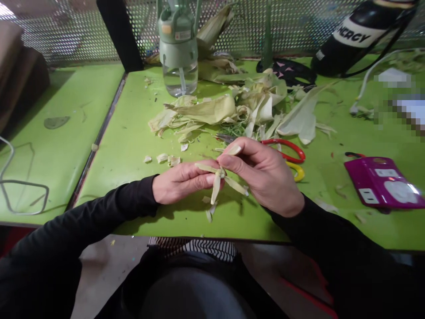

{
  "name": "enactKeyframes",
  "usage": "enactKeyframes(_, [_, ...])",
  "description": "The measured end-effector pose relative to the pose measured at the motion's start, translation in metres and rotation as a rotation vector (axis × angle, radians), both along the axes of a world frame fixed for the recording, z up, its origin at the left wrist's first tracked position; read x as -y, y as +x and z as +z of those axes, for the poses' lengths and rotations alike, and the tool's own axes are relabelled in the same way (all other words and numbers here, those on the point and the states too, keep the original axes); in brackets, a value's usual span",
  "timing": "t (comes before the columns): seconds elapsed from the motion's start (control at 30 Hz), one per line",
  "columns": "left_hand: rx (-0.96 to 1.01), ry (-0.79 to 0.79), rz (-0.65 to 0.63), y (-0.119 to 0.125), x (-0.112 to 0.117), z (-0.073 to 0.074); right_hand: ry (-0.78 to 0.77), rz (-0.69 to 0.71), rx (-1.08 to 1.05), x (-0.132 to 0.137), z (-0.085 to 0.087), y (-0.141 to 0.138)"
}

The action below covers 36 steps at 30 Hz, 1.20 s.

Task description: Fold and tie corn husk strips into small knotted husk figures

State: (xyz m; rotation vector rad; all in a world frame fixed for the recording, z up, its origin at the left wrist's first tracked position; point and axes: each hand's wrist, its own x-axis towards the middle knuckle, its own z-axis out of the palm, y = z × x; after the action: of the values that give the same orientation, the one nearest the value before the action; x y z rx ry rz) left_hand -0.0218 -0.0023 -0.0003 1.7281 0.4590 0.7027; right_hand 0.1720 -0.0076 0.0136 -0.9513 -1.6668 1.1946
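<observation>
Between my two hands is a small corn husk flower (pixel 220 173) with several pale narrow petals spread from a knotted centre. My left hand (pixel 186 180) is closed on it from the left, its thumb pressed near the centre. From the right, the thumb and forefinger of my right hand (pixel 270 175) pinch a husk petal (pixel 235 150) at the flower's upper edge. Just behind my right hand lie scissors with a red handle (pixel 296 151), partly hidden by it. A yellow handle (pixel 299 172) shows beside them. Small husk scraps (pixel 210 212) lie below the flower.
A heap of dry corn husks (pixel 212 110) lies behind my hands on the green table (pixel 133 141). A water bottle (pixel 179 53) and a black bottle (pixel 352 42) stand at the back. On the right is a purple power strip (pixel 381 181); cables lie at both sides.
</observation>
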Motion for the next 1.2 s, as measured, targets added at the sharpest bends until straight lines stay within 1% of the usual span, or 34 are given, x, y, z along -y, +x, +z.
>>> enactKeyframes(0.07, [-0.018,0.033,-0.004,0.0,0.001,-0.001,0.009,0.008,0.01,-0.002,-0.003,0.0])
enactKeyframes(0.2, [-0.027,0.067,0.097,0.003,0.003,-0.007,-0.002,0.013,0.052,-0.008,-0.008,0.003])
enactKeyframes(0.3, [0.023,-0.001,0.178,0.004,0.002,-0.013,0.006,0.025,0.156,-0.011,-0.008,0.006])
enactKeyframes(0.37, [0.059,-0.071,0.253,0.003,0.0,-0.015,0.061,0.004,0.23,-0.011,-0.006,0.007])
enactKeyframes(0.43, [0.121,-0.1,0.304,0.002,-0.002,-0.016,0.123,-0.027,0.268,-0.01,-0.006,0.008])
enactKeyframes(0.47, [0.158,-0.105,0.305,0.001,-0.003,-0.016,0.148,-0.034,0.277,-0.01,-0.006,0.008])
enactKeyframes(0.53, [0.215,-0.122,0.27,0.001,-0.003,-0.016,0.178,-0.039,0.286,-0.011,-0.006,0.008])
enactKeyframes(0.63, [0.22,-0.166,0.229,0.002,-0.003,-0.016,0.175,-0.011,0.291,-0.011,-0.007,0.008])
enactKeyframes(0.73, [0.246,-0.188,0.235,0.002,-0.002,-0.019,0.171,0.037,0.308,-0.012,-0.007,0.009])
enactKeyframes(0.83, [0.302,-0.244,0.22,0.003,-0.001,-0.02,0.197,0.039,0.331,-0.013,-0.004,0.011])
enactKeyframes(0.87, [0.315,-0.264,0.205,0.003,0.0,-0.02,0.188,0.047,0.325,-0.013,-0.003,0.011])
enactKeyframes(0.97, [0.338,-0.314,0.148,0.003,0.002,-0.016,0.089,0.143,0.285,-0.015,-0.001,0.014])
enactKeyframes(1.03, [0.344,-0.328,0.099,0.002,0.002,-0.014,0.05,0.179,0.252,-0.015,-0.001,0.015])
enactKeyframes(1.13, [0.32,-0.342,0.059,0.001,0.001,-0.01,0.034,0.146,0.166,-0.015,-0.003,0.014])
enactKeyframes(1.2, [0.277,-0.343,0.077,0.0,0.001,-0.008,-0.03,0.139,0.09,-0.013,-0.004,0.012])
